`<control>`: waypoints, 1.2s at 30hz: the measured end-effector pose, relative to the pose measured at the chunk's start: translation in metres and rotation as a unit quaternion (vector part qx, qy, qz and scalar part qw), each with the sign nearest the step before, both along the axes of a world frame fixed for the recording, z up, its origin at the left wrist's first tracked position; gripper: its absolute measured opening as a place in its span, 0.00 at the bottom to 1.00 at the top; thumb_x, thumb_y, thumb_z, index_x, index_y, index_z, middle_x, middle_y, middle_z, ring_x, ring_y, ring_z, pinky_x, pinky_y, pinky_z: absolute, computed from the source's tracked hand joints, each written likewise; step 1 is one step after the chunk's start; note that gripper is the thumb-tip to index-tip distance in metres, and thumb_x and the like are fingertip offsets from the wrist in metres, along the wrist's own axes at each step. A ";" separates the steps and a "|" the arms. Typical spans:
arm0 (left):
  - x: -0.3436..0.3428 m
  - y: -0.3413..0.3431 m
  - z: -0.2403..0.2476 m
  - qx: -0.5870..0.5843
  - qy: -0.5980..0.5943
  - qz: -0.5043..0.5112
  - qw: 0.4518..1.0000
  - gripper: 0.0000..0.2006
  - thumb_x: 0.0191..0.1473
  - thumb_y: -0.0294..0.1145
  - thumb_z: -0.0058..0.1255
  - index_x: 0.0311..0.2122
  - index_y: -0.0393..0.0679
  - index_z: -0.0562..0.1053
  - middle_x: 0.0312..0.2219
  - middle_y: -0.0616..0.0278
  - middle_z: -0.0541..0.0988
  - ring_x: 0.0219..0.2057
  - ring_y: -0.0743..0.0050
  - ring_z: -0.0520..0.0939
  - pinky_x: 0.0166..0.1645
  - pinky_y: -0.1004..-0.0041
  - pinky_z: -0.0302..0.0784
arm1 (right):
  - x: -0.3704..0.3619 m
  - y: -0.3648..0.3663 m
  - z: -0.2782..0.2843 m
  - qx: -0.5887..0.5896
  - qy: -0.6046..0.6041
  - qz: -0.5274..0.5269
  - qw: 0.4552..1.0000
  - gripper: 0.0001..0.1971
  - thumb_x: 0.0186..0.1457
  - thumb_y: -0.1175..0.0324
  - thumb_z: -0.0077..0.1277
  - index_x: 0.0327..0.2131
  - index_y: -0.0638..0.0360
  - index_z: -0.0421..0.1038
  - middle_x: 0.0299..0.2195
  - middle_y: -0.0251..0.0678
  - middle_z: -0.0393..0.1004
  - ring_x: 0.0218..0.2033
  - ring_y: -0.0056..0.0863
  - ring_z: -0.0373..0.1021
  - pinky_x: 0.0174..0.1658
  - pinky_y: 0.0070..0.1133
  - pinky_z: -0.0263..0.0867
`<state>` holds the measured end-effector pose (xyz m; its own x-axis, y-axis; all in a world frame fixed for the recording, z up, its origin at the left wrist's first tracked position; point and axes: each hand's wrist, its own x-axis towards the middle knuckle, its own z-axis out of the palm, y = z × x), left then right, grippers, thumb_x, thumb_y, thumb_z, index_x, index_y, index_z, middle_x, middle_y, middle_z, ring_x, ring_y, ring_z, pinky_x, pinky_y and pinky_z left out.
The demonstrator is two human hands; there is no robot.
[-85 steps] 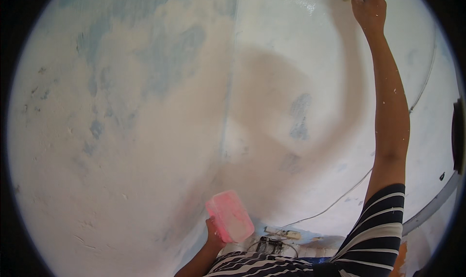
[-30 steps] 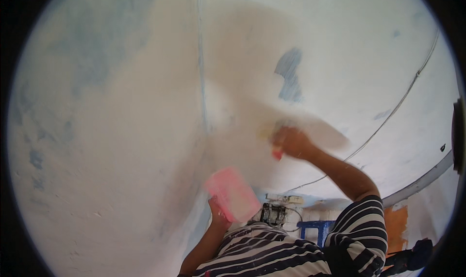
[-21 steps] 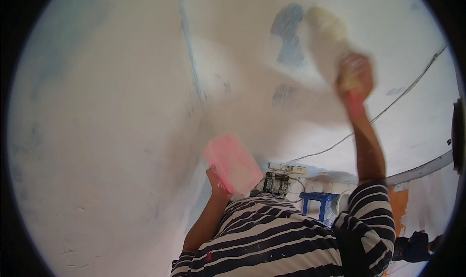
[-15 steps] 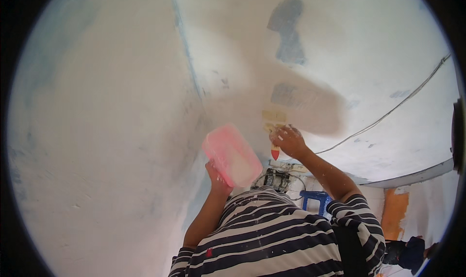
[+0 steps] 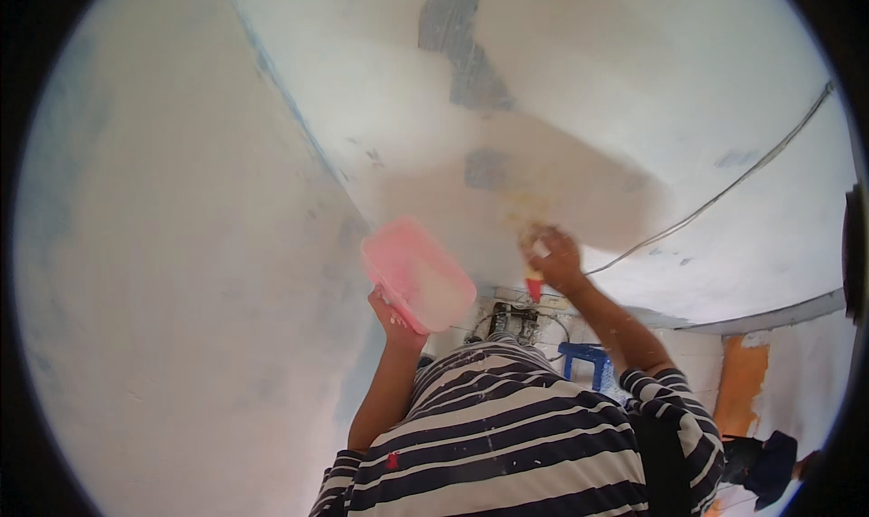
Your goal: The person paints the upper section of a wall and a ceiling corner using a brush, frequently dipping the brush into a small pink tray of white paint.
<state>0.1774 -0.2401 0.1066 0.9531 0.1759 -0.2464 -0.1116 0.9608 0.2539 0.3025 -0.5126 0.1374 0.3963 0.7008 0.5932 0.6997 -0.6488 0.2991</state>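
Observation:
My left hand (image 5: 396,320) holds a pink rectangular tub (image 5: 387,244) by its side and underside, tilted so that its inside shows. Pale, off-white paste lies in it. In my right hand (image 5: 556,256) is a putty knife (image 5: 534,288) with a red-ended handle, its yellowish blade smeared by motion against the wall. The fingers wrap round the handle. Whitish coating covers the wall (image 5: 579,137), with a grey-blue patch (image 5: 487,168) just up and left of the blade and a longer patch (image 5: 450,28) above that. White specks dot both hands.
A wall corner (image 5: 294,110) runs up to the left of the tub. A thin cable (image 5: 715,216) crosses the wall at the right. Below stand a blue stool (image 5: 588,356) and a dark piece of equipment (image 5: 513,320). Dark clothing (image 5: 769,467) shows at lower right.
The wall patches and corner have shifted left in view. The putty knife has moved right relative to the patch and is blurred. The tub stays in my left hand, slightly higher and farther left.

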 end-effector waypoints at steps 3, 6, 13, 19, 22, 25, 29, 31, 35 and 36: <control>0.001 0.000 0.000 -0.009 0.010 0.009 1.000 0.28 0.54 0.53 0.33 0.56 0.48 0.62 0.51 0.62 0.70 0.51 0.60 0.71 0.53 0.57 0.70 | -0.003 0.002 -0.034 -0.047 0.134 0.015 0.990 0.18 0.39 0.65 0.54 0.40 0.40 0.73 0.42 0.33 0.72 0.45 0.36 0.69 0.43 0.35 0.67; 0.001 0.001 -0.001 -0.007 0.010 0.027 1.000 0.29 0.53 0.54 0.34 0.56 0.49 0.61 0.51 0.62 0.70 0.51 0.60 0.71 0.53 0.57 0.70 | 0.005 0.013 0.023 0.063 0.153 0.052 0.985 0.16 0.38 0.66 0.55 0.36 0.46 0.73 0.41 0.36 0.71 0.44 0.40 0.68 0.46 0.35 0.67; -0.003 0.003 -0.025 -0.023 0.022 0.048 0.998 0.29 0.54 0.54 0.33 0.56 0.48 0.62 0.50 0.62 0.70 0.50 0.60 0.72 0.52 0.58 0.71 | 0.010 0.057 0.177 0.404 -0.122 0.119 0.899 0.07 0.58 0.72 0.46 0.32 0.66 0.69 0.34 0.47 0.71 0.34 0.42 0.70 0.36 0.32 0.68; 0.007 0.000 -0.065 -0.028 0.076 0.055 0.995 0.29 0.54 0.54 0.33 0.56 0.47 0.61 0.50 0.62 0.70 0.50 0.60 0.73 0.52 0.58 0.71 | 0.025 0.064 -0.016 0.119 0.106 0.092 0.983 0.23 0.35 0.76 0.53 0.40 0.44 0.74 0.40 0.33 0.71 0.44 0.38 0.69 0.39 0.32 0.69; 0.009 0.003 -0.057 -0.010 0.044 0.039 0.998 0.29 0.55 0.53 0.32 0.57 0.47 0.60 0.52 0.62 0.68 0.53 0.61 0.69 0.57 0.60 0.66 | 0.017 0.068 -0.038 0.093 0.228 0.039 0.968 0.22 0.36 0.74 0.52 0.40 0.44 0.74 0.42 0.33 0.70 0.45 0.40 0.67 0.41 0.33 0.68; 0.011 0.004 -0.052 0.007 0.067 0.054 0.996 0.30 0.53 0.54 0.32 0.56 0.47 0.61 0.50 0.60 0.70 0.50 0.57 0.72 0.52 0.56 0.71 | 0.046 0.069 0.004 0.172 0.178 0.076 0.966 0.22 0.32 0.77 0.54 0.37 0.48 0.75 0.39 0.36 0.70 0.42 0.40 0.67 0.40 0.31 0.68; 0.009 0.004 -0.058 -0.015 0.077 0.046 0.996 0.29 0.53 0.54 0.32 0.56 0.46 0.62 0.50 0.60 0.71 0.50 0.59 0.73 0.52 0.57 0.71 | 0.052 0.091 0.134 0.366 -0.024 0.148 0.918 0.07 0.44 0.80 0.56 0.30 0.60 0.71 0.32 0.42 0.72 0.32 0.35 0.70 0.32 0.24 0.68; 0.007 0.005 -0.059 -0.015 0.076 0.043 0.996 0.29 0.54 0.53 0.32 0.55 0.46 0.62 0.49 0.60 0.71 0.50 0.60 0.73 0.53 0.58 0.71 | 0.052 0.095 0.138 0.392 -0.083 0.185 0.897 0.11 0.40 0.79 0.58 0.31 0.56 0.74 0.33 0.41 0.73 0.33 0.36 0.71 0.33 0.24 0.67; 0.012 0.002 -0.047 0.005 0.081 0.020 0.996 0.28 0.54 0.52 0.32 0.55 0.47 0.62 0.49 0.61 0.71 0.50 0.61 0.73 0.53 0.59 0.70 | 0.051 0.068 0.046 0.332 0.006 0.120 0.936 0.16 0.39 0.78 0.56 0.36 0.52 0.74 0.37 0.38 0.73 0.37 0.36 0.70 0.36 0.27 0.69; 0.013 0.001 -0.044 0.011 0.083 0.016 0.996 0.28 0.54 0.52 0.32 0.55 0.47 0.62 0.49 0.61 0.71 0.50 0.61 0.73 0.53 0.60 0.70 | 0.051 0.060 0.026 0.224 0.068 0.083 0.969 0.18 0.38 0.77 0.56 0.38 0.51 0.74 0.38 0.37 0.73 0.39 0.37 0.70 0.37 0.29 0.69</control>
<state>0.1899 -0.2394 0.0627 0.8933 0.2129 -0.3959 -0.0970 0.9513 0.2927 0.3532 -0.4524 0.1635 0.3964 0.4462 0.8024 0.8188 -0.5671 -0.0892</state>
